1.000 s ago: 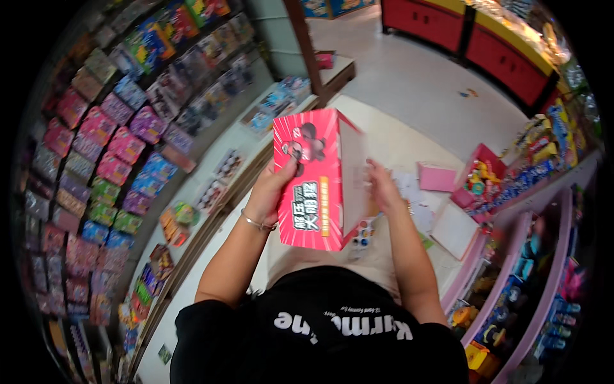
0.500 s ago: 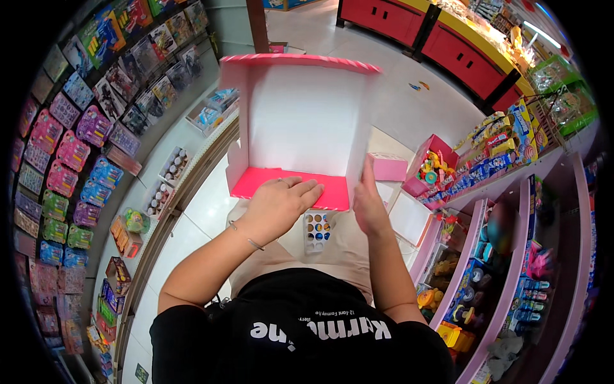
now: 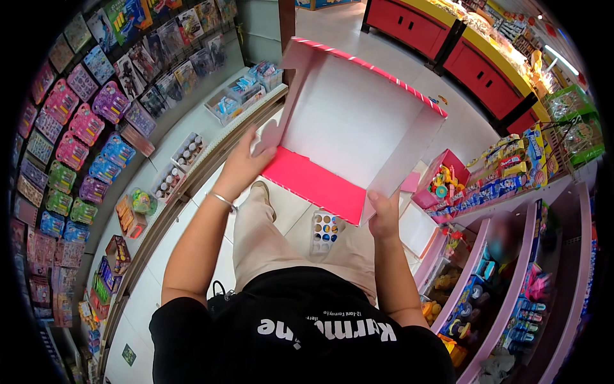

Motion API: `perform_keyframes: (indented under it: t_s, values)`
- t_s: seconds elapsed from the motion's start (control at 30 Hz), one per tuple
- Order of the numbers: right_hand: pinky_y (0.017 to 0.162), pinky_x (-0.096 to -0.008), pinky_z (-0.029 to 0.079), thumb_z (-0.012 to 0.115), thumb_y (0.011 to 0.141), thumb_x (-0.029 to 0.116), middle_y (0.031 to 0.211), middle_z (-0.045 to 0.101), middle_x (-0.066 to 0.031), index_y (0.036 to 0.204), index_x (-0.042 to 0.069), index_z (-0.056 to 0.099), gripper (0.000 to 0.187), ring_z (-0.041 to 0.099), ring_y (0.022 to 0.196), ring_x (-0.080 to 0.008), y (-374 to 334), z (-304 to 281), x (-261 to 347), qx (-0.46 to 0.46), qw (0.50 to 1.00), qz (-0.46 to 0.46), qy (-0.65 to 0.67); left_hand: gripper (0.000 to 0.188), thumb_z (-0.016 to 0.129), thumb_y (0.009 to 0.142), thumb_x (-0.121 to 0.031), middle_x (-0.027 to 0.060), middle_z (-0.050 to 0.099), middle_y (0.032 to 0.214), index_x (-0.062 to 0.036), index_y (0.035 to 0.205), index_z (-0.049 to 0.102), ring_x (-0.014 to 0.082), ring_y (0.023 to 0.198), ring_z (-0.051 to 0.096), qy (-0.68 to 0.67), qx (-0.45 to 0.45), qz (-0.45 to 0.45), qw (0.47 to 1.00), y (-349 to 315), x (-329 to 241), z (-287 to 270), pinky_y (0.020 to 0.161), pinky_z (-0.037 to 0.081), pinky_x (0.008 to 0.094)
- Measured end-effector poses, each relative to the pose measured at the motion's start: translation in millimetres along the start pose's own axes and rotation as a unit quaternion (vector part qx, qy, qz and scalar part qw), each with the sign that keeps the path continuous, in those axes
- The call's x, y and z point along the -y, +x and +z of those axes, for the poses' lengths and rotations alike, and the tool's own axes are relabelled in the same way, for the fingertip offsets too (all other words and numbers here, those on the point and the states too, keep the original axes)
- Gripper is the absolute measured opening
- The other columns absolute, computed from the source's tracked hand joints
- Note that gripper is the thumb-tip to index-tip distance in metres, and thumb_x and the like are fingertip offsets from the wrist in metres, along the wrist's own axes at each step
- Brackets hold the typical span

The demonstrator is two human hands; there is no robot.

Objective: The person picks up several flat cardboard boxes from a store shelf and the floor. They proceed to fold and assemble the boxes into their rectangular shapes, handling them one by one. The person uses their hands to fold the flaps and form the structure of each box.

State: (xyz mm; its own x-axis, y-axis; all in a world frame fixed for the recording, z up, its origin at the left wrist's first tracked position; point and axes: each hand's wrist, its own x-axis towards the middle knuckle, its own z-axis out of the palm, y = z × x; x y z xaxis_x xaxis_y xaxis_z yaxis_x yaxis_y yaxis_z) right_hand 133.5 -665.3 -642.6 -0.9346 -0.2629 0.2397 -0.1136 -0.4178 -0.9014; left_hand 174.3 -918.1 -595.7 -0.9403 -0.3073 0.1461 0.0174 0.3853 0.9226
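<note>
Looks like the holding-open step: left hand (image 3: 244, 164) and right hand (image 3: 384, 219) both have fingers gripping the pink box (image 3: 345, 105); next move probably wants steady sides.

White lettering (image 3: 374, 329) — large and small — spans 1 black shirt (image 3: 294, 361).

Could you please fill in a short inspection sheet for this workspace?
Surface: pale tiled floor.
Things in hand: pink box, open, pale inside.
Clutter: dotted sheet by the legs; pink bin of toys at right.
Hands: left hand grips the box's left side; right hand, its lower right corner.
Cables: thin black loop beside the shirt; cord or strap unclear.
Surroundings: packaged goods hanging at left, red cabinets ahead, lilac shelves at right.
</note>
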Motion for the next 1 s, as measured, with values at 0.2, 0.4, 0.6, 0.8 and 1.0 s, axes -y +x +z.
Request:
perform_keyframes:
  t_s: [0.2,0.4,0.6,0.8,1.0]
  values:
    - [0.091,-0.0317,0.03,0.066,0.059,0.023,0.114,0.039,-0.0087,0.122,-0.001,0.025,0.079,0.038,0.106,-0.0191,-9,-20,6,0.028,0.999,0.017,-0.002,0.026,0.053,0.08,-0.016,0.0015,0.055,0.09,0.0014,0.1,0.053,0.0084,0.083,0.048,-0.155,0.141,-0.085,0.974,-13,8,-15,0.076,0.038,0.0238]
    - [0.087,-0.0313,0.033,0.068,0.057,0.027,0.109,0.044,-0.008,0.117,-0.002,0.034,0.075,0.041,0.102,-0.0183,-6,-42,17,0.121,0.988,0.095,-0.011,0.028,0.056,0.077,-0.016,0.0009,0.054,0.09,-0.0009,0.1,0.053,0.0089,0.083,0.048,-0.154,0.151,-0.109,0.97,-22,22,-27,0.076,0.038,0.0238]
    - [0.091,-0.0318,0.03,0.064,0.059,0.025,0.114,0.041,-0.0094,0.121,-0.001,0.029,0.076,0.038,0.107,-0.0194,1,-31,21,0.145,0.989,0.022,-0.029,0.029,0.057,0.075,-0.013,0.0031,0.055,0.094,-0.0021,0.101,0.052,0.0124,0.089,0.049,-0.209,0.143,-0.113,0.961,-24,30,-29,0.08,0.037,0.0257]
    - [0.093,-0.032,0.026,0.056,0.063,0.019,0.118,0.037,-0.0094,0.125,0.0,0.023,0.073,0.034,0.111,-0.019,2,-22,-4,0.034,0.997,0.066,0.035,0.031,0.05,0.066,0.0,0.014,0.051,0.102,-0.0025,0.096,0.053,0.0273,0.101,0.046,0.27,-0.131,0.369,0.879,-30,-43,8,0.086,0.035,0.0337]
    - [0.097,-0.034,0.022,0.056,0.054,0.019,0.124,0.031,-0.0124,0.13,0.0,0.016,0.088,0.029,0.116,-0.0225,9,13,5,0.177,0.961,-0.125,-0.174,0.031,0.047,0.072,-0.007,0.0118,0.048,0.107,-0.0003,0.102,0.052,0.027,0.099,0.046,0.242,0.295,0.325,0.865,-22,-48,69,0.086,0.035,0.0375]
